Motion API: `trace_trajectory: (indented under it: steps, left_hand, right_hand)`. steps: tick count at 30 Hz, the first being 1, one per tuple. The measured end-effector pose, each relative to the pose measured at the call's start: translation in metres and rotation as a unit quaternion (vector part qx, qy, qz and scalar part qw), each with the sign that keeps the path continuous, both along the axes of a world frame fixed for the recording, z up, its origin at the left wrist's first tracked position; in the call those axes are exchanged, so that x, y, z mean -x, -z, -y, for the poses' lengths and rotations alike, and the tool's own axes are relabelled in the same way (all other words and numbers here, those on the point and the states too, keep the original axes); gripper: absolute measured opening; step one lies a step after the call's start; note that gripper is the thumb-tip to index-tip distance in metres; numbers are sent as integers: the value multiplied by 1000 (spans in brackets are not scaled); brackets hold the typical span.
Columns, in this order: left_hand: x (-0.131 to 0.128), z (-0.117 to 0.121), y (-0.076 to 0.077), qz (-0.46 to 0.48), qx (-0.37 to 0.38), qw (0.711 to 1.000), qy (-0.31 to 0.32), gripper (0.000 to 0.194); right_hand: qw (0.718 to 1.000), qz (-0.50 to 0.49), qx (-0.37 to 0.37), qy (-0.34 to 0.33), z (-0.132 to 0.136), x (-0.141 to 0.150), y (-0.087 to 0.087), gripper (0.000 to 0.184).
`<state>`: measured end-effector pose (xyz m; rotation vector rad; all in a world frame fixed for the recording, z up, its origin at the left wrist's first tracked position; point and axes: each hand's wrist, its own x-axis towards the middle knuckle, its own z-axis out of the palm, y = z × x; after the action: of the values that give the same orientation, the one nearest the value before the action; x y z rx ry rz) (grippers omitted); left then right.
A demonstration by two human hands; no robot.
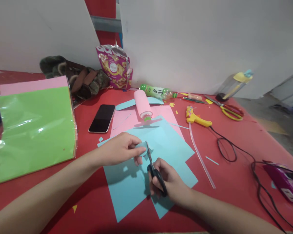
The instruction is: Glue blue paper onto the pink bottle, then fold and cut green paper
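My left hand (pixel 123 149) pinches a small piece of light blue paper (pixel 142 149) between thumb and fingers. A pair of black-handled scissors (pixel 158 180) is gripped in my right hand (pixel 169 182), its blades at the right edge of that small piece. Beneath both hands lie light blue paper sheets (pixel 127 195), overlapping a pink sheet (pixel 171 112). Just beyond them rests a pink paper-wrapped bottle (pixel 143 102) with a green cap, lying across a light blue paper strip (pixel 125 104) that sticks out on both sides like wings.
A phone (pixel 102 118) and a plastic-wrapped pack of green paper (pixel 36 130) lie to the left. Rightward are a yellow glue gun (pixel 197 119), a glue stick (pixel 201 159), larger scissors (pixel 230 111) and a black cord (pixel 241 152). A snack bag (pixel 116 68) and tea bottle (pixel 156 92) stand behind.
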<state>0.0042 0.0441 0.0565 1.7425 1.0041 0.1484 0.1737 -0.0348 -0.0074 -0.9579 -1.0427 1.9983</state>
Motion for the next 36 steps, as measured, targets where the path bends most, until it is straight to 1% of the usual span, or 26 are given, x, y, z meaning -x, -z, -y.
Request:
trace_trajectory:
  steps: [6,11,26,36]
  left_hand:
    - [-2,2,6,5,21,1000,19,30]
    - [-2,2,9,3,14,999,34,32]
    - [1,0,-1,-46,-26,998,36,34]
    - [4,-1,-4,-41,-29,998,21,31]
  right_hand:
    - [1000,-23,-11,11,0,-1,-1,45]
    - [999,-20,-26,8,0,-1,2,45]
    - [1000,-19,-6,24,0,-1,-1,43]
    - [1000,-8,-7,20,1,-2,-1,44]
